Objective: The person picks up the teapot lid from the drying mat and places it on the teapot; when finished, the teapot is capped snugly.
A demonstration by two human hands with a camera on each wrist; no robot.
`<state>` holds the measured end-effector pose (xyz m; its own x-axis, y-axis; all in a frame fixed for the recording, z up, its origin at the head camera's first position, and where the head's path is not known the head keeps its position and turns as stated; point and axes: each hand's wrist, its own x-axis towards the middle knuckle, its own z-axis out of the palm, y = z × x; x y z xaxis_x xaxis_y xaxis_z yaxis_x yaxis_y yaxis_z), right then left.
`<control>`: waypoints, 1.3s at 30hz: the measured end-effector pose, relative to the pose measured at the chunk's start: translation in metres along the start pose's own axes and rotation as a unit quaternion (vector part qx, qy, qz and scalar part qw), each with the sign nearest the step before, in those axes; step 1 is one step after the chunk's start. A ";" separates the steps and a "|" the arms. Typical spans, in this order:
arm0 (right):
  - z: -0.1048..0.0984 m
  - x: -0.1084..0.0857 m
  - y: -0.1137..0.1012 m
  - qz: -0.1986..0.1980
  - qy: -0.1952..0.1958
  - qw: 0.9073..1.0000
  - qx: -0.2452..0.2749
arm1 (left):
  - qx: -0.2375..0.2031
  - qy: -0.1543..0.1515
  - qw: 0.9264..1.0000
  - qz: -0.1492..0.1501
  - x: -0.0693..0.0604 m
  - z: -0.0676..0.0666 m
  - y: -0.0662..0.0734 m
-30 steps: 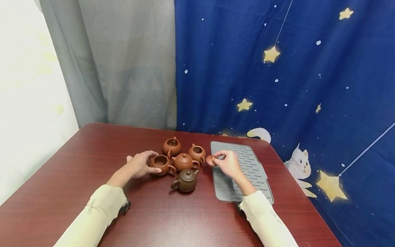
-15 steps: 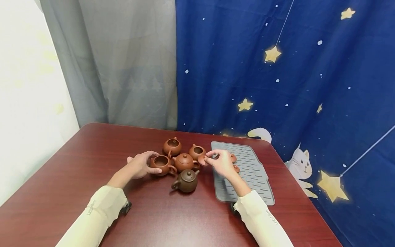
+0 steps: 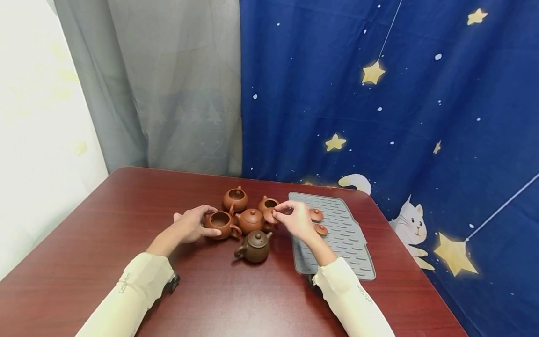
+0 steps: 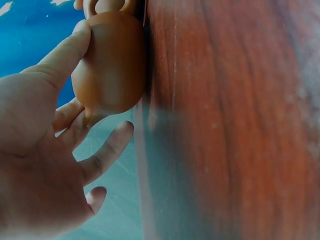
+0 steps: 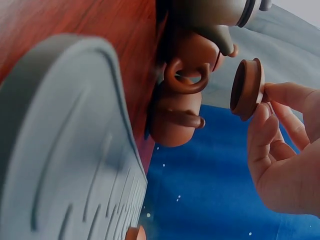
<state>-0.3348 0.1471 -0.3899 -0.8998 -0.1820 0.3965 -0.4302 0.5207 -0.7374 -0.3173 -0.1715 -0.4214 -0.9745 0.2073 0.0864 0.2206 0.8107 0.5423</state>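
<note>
My left hand (image 3: 191,225) grips a reddish-brown clay teapot (image 3: 224,233) that stands lidless on the table. In the left wrist view, the thumb lies along one side of this teapot (image 4: 112,60) and the fingers around its spout end; two fingers extend away. With thumb and fingertips my right hand (image 3: 298,219) pinches a clay teapot lid (image 3: 270,215) by its knob. In the right wrist view the lid (image 5: 246,90) hangs tilted, apart from the teapots. Behind it in the head view stands another lidless teapot (image 3: 267,203), partly hidden by lid and hand.
A lidded reddish teapot (image 3: 251,222) stands mid-group, with a dark brown lidded teapot (image 3: 256,248) in front. Another lidless teapot (image 3: 235,202) is at the back. On the grey ridged mat (image 3: 343,248) lie two lids, one farther back (image 3: 316,215) and one nearer (image 3: 321,230).
My right hand has carried the lid leftward, from the mat's left edge to the right-hand lidless teapot. Two lids on the mat have come into view. My left hand stays on its teapot.
</note>
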 end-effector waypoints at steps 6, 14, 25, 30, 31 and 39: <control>0.007 0.002 -0.007 -0.001 -0.008 1.000 -0.002 | 0.003 0.001 1.000 0.001 0.002 0.000 -0.001; 0.018 0.004 -0.016 -0.007 -0.012 1.000 0.017 | 0.007 -0.002 1.000 0.000 0.002 0.000 0.000; 0.028 0.005 -0.030 -0.013 -0.022 0.999 0.041 | 0.004 0.004 1.000 -0.003 -0.001 0.001 0.001; 0.033 0.007 -0.035 -0.021 -0.021 0.999 0.021 | 0.004 0.015 1.000 0.001 -0.002 0.002 0.001; 0.034 0.007 -0.035 -0.022 -0.021 0.999 0.017 | 0.005 0.016 1.000 0.001 -0.002 0.002 0.002; 0.042 0.010 -0.042 -0.026 -0.024 0.999 0.006 | 0.003 0.012 1.000 -0.007 -0.002 0.000 0.003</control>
<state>-0.3288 0.0884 -0.3783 -0.8788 -0.2477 0.4078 -0.4765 0.4994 -0.7235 -0.3147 -0.1690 -0.4199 -0.9782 0.1829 0.0985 0.2070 0.8162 0.5394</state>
